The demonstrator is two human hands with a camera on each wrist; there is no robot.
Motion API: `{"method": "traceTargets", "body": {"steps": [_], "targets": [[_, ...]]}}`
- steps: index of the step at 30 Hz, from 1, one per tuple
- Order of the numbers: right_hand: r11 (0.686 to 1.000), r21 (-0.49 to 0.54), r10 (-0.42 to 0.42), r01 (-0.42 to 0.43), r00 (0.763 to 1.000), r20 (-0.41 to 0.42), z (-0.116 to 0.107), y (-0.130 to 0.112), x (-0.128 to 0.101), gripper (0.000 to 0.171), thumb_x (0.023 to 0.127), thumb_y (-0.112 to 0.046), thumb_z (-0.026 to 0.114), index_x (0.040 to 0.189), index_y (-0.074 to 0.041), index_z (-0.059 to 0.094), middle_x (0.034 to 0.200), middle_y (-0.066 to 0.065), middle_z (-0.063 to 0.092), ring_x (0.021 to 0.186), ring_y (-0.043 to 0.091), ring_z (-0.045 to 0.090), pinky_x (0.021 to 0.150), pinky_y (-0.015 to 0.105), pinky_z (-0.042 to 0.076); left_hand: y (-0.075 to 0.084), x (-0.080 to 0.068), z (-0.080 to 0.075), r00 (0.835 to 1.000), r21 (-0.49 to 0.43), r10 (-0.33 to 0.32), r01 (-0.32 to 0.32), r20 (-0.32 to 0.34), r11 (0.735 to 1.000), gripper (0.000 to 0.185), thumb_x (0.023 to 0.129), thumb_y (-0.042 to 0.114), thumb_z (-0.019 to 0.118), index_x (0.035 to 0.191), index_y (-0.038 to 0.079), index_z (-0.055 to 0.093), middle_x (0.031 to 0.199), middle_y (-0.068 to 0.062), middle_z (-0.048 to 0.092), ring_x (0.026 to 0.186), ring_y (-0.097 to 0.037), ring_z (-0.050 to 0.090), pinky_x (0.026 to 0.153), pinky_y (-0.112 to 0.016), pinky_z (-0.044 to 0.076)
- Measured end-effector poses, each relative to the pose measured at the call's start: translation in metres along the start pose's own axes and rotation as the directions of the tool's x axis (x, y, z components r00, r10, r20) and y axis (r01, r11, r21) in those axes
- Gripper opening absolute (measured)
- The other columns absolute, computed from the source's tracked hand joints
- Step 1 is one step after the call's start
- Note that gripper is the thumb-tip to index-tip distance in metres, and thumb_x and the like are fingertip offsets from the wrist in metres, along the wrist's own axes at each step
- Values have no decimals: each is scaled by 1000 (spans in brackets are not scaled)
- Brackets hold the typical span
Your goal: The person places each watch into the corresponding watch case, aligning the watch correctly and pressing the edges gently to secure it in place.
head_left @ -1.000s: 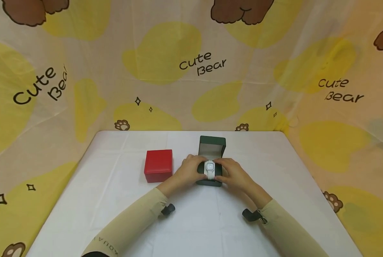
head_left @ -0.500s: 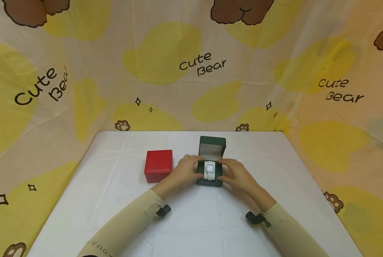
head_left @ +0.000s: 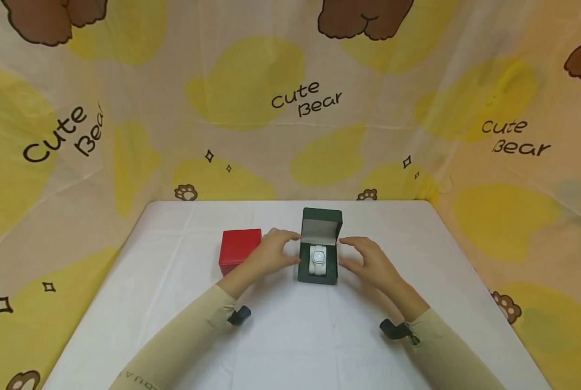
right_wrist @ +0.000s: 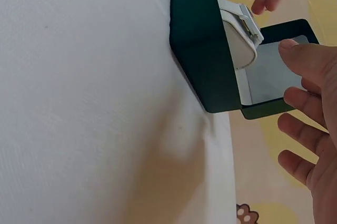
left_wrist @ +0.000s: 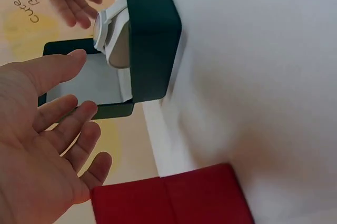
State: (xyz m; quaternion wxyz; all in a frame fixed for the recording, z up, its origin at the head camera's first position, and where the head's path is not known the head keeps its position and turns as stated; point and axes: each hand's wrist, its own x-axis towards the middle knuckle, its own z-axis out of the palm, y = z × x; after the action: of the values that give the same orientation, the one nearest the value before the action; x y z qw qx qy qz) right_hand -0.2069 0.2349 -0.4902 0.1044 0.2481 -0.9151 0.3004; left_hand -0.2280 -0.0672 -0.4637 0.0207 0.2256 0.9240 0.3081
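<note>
A dark green watch box (head_left: 318,279) stands on the table with its lid (head_left: 322,216) raised at the back. Inside it a white wristwatch (head_left: 318,258) sits around a pale cushion, its face up in the head view; the left wrist view shows the watch (left_wrist: 102,28) rising above the box's edge. My left hand (head_left: 272,252) is just left of the box, fingers spread and holding nothing. On the other side my right hand (head_left: 369,261) is likewise relaxed, a little apart from the box's right edge.
A closed red box (head_left: 238,246) stands left of the green one, partly behind my left hand and wrist. White cloth covers the table (head_left: 290,336). Printed fabric (head_left: 251,81) hangs behind and at both sides.
Both hands have drawn away from the watch, the left one leftward and the right one rightward. The watch stays in the open green box.
</note>
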Motion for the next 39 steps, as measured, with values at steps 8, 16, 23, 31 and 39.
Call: {"method": "traceTargets", "body": {"steps": [8,16,23,31,39], "targets": [[1000,4,12,-12,1000,-15,-11,2,3,55,88,-25,82,138,-12,62,137,7,65,131,30,57,108,52,45,1,3,-16,999,3,-49,49,-23,999,63,85,29,84,142,19,60,137,-1,62,127,-23,51,97,-43,54],[996,56,71,-68,997,-36,-21,5,11,54,89,-26,81,138,-13,61,137,7,65,132,29,56,110,53,44,-4,17,-26,998,-46,-26,24,-49,999,58,88,26,82,141,14,61,135,-2,64,126,-24,52,102,-45,50],[991,96,95,-89,994,-60,-25,8,20,54,90,-28,81,138,-13,61,135,7,65,130,30,57,110,54,43,-7,29,-29,998,-43,20,-22,-66,999,57,89,25,81,140,11,61,135,-4,65,127,-27,53,106,-47,44],[986,116,126,-119,991,-54,-27,11,31,54,92,-31,79,140,-15,60,137,6,65,132,29,55,113,56,40,-5,41,-32,995,-77,67,-73,-78,994,57,88,25,82,140,11,61,135,-5,65,128,-28,52,107,-47,45],[985,132,123,-115,991,-53,-29,15,42,57,92,-35,78,141,-15,59,137,6,65,131,30,56,112,57,40,-8,50,-29,992,-109,91,-100,-88,989,56,88,23,81,139,10,61,135,-8,66,126,-29,53,107,-48,44]]}}
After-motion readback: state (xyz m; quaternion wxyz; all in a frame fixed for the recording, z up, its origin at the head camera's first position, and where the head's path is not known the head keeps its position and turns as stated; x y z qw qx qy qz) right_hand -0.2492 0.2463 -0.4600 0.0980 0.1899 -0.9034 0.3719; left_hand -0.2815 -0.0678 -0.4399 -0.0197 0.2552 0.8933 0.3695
